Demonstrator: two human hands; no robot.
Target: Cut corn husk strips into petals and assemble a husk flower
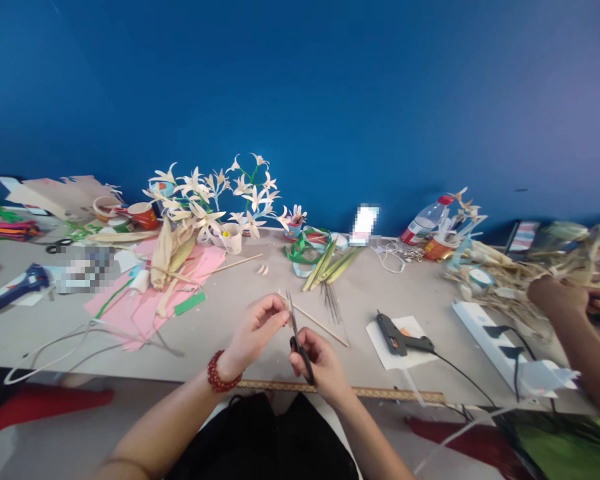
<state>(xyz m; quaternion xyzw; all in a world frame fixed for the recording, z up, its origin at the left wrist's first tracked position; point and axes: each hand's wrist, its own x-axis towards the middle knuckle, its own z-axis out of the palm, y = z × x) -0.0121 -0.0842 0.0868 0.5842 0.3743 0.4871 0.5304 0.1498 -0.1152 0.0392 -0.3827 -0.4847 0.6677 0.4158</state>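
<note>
My right hand (319, 363) grips a pair of black-handled scissors (294, 320), their blades pointing up and away from me. Close to the blades, my left hand (261, 325) is closed in a pinch, thumb against fingers. Whatever it holds is too small to make out. A red beaded bracelet (217, 373) circles my left wrist. Behind my hands a thin wooden stick (325, 327) lies slantwise on the table. Green husk strips (325, 267) and several thin wires (332, 303) rest beyond it. A few small pale pieces (263, 270) lie further back.
To the right, a black glue gun (397, 337) lies on white paper, near a power strip (495, 340) with cords. Another person's hand (555, 297) is at the far right. Pale husk flowers (205, 210) stand in cups behind pink paper (130, 313). A blue glue gun (17, 287) lies left.
</note>
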